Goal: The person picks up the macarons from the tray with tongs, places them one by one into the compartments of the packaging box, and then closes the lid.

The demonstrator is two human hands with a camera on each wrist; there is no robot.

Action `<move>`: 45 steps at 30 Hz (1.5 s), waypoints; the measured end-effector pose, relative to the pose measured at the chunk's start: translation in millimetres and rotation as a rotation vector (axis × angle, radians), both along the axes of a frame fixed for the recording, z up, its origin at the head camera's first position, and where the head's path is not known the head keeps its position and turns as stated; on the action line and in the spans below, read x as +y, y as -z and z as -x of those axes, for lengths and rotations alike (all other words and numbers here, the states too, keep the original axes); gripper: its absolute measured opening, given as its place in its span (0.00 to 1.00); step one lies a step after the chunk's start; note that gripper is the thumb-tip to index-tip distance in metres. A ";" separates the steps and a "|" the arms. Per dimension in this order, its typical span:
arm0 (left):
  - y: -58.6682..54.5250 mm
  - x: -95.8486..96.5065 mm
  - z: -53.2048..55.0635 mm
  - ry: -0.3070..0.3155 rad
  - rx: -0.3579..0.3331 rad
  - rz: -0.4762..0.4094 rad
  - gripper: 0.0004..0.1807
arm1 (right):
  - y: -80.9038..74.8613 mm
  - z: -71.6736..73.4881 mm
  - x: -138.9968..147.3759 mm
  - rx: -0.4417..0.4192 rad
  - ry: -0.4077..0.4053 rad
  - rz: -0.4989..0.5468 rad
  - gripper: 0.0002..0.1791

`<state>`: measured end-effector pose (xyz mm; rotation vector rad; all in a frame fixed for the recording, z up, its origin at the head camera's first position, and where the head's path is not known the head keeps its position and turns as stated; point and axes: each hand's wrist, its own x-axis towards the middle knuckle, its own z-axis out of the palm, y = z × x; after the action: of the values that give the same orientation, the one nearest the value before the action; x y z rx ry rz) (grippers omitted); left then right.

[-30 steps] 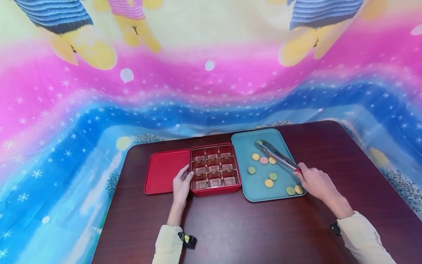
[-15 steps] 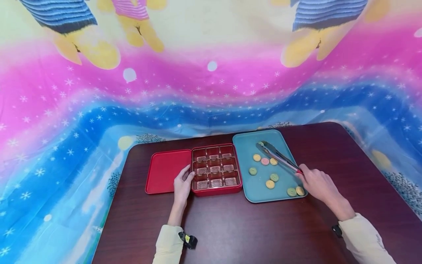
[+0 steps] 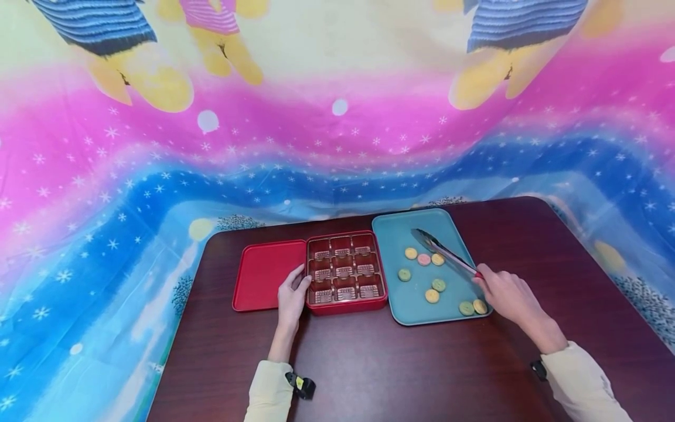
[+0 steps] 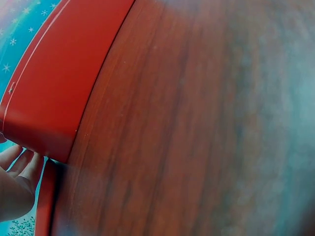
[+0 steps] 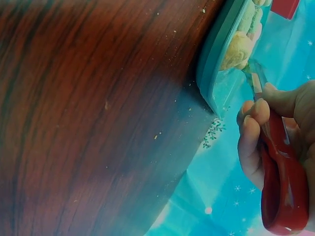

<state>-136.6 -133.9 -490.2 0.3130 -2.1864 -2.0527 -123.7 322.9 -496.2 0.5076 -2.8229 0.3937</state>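
My right hand [image 3: 506, 290] grips the red handle of metal tongs [image 3: 448, 253] over the teal tray [image 3: 392, 299]. The tongs' dark head lies at the tray's far part, its arms close together; whatever is under it is hidden. The curled fingers round the red handle also show in the right wrist view. On the tray lie several round cookies, among them a pink cookie [image 3: 424, 259] and a green cookie [image 3: 404, 275]. My left hand [image 3: 292, 296] rests against the left side of a red box [image 3: 345, 306], whose clear insert has several unfilled compartments.
A red lid [image 3: 261, 281] lies flat left of the box, partly behind the left hand. The box stands close beside the tray on a dark wooden table [image 3: 369, 363]. A printed cloth [image 3: 337, 140] hangs behind the table's far edge.
The tongs' arms have come together, and the green cookie seen at their head earlier is now out of sight. The left hand stays at the box.
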 end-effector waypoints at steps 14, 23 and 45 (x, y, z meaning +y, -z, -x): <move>43.0 -8.9 17.5 -0.021 0.026 -0.009 0.24 | -2.2 1.9 -2.2 0.097 -0.054 0.022 0.11; 42.5 -7.7 17.9 -0.027 0.023 -0.005 0.23 | -9.7 2.7 -5.6 0.093 -0.048 0.018 0.12; 38.6 -4.6 15.7 -0.034 0.028 -0.004 0.23 | -30.7 5.9 -38.2 -0.007 -0.022 0.010 0.12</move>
<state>-152.3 -138.5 -528.8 0.3179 -2.1462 -2.0321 -129.7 284.7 -465.5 0.5365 -2.8228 0.4150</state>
